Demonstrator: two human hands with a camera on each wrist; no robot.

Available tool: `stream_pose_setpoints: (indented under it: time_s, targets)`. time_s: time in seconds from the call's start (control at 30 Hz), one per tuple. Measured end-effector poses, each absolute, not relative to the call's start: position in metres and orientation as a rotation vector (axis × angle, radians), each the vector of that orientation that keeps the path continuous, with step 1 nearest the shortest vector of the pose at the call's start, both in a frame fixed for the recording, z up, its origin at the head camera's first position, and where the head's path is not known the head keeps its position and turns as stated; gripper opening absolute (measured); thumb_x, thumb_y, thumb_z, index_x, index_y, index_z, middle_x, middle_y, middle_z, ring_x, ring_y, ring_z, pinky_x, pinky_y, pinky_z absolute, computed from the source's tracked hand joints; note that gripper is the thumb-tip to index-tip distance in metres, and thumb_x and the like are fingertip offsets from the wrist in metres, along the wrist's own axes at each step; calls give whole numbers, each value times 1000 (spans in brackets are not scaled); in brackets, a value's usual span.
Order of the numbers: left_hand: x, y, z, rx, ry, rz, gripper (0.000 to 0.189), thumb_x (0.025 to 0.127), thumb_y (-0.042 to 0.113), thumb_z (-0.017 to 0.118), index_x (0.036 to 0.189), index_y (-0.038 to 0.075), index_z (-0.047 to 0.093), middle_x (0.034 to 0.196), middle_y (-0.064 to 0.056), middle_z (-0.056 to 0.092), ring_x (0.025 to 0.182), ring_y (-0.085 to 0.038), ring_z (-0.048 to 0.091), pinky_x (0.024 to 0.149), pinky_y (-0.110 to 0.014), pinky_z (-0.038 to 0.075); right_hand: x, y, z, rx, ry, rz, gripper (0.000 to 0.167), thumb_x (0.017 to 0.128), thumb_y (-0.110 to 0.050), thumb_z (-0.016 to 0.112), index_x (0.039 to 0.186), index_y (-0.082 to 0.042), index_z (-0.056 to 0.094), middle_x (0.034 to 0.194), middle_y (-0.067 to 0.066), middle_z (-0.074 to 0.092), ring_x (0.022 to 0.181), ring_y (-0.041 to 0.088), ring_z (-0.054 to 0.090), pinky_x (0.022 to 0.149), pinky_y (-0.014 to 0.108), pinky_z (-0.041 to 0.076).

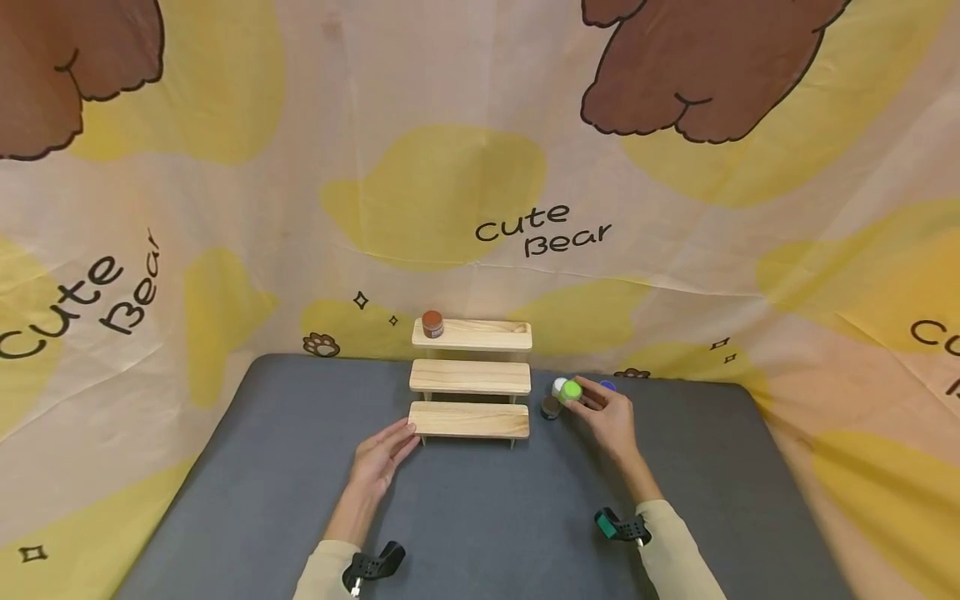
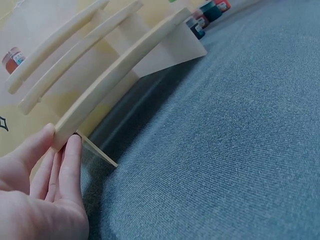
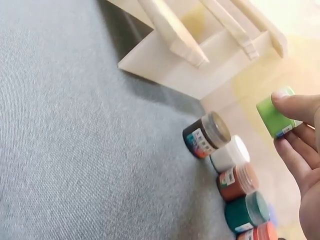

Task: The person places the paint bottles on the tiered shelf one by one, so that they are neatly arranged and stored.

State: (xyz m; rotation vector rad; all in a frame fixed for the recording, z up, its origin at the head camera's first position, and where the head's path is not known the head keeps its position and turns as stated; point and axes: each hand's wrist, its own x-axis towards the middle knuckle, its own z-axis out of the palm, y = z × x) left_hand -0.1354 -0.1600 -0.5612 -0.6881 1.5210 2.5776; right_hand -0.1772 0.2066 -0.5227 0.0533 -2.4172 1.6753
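Observation:
My left hand point(image 1: 377, 458) grips the left end of the bottom step of a three-tier wooden display shelf point(image 1: 469, 419). In the left wrist view the thumb lies along the step's end, with fingers beneath it. My right hand point(image 1: 612, 422) pinches a light green paint jar point(image 3: 275, 117) between thumb and fingers, lifted clear of the table. Below it, to the right of the shelf, stand a dark jar point(image 3: 205, 134), a white jar point(image 3: 230, 154), a brown jar point(image 3: 237, 181) and a teal jar point(image 3: 246, 211). A reddish-brown jar point(image 1: 432, 324) sits at the top step's left end.
A red-orange jar point(image 3: 260, 232) stands at the end of the jar row, and a blue lid point(image 1: 607, 386) shows behind my right hand. The grey cloth-covered table point(image 1: 465, 517) meets a printed fabric backdrop point(image 1: 450, 200) behind the shelf.

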Motion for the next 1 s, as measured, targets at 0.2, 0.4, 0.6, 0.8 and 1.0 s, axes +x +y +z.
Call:
stream_pose_setpoints:
  time_s: [0.2, 0.4, 0.6, 0.8, 1.0]
  targets:
    - [-134, -161, -563, -697, 1517, 2588, 50, 88, -10, 65, 133, -17, 46, 129, -26, 57, 91, -17, 70, 95, -34, 58, -181, 200, -513, 97, -2420, 1669, 48, 81, -13, 82, 124, 0, 66, 121, 20, 65, 106, 32, 66, 84, 21, 61]
    - [-135, -161, -565, -710, 1474, 2608, 49, 88, -10, 65, 134, -17, 46, 127, -23, 59, 91, -17, 70, 95, -34, 58, -186, 196, -505, 133, -2407, 1711, 49, 82, -15, 81, 126, -1, 65, 124, 21, 64, 109, 33, 65, 85, 21, 60]
    - [-133, -160, -564, -708, 1486, 2586, 52, 89, -8, 66, 135, -16, 45, 140, -30, 45, 93, -16, 69, 96, -33, 58, -187, 192, -494, 155, -2394, 1735, 50, 83, -11, 79, 128, 2, 62, 126, 20, 63, 111, 33, 64, 84, 17, 59]
    - [-132, -159, -562, -721, 1489, 2588, 53, 87, -6, 69, 134, -16, 47, 136, -27, 52, 94, -17, 69, 95, -33, 58, -191, 189, -485, 195, -2393, 1737, 51, 84, -10, 79, 129, 5, 60, 127, 23, 61, 112, 35, 63, 85, 20, 60]
    - [-133, -159, -562, -723, 1518, 2581, 50, 87, -5, 70, 132, -15, 50, 122, -19, 63, 94, -17, 69, 94, -34, 58, -196, 186, -477, 191, -2362, 1754, 51, 84, -11, 79, 129, 4, 60, 126, 21, 62, 111, 34, 64, 79, 16, 60]
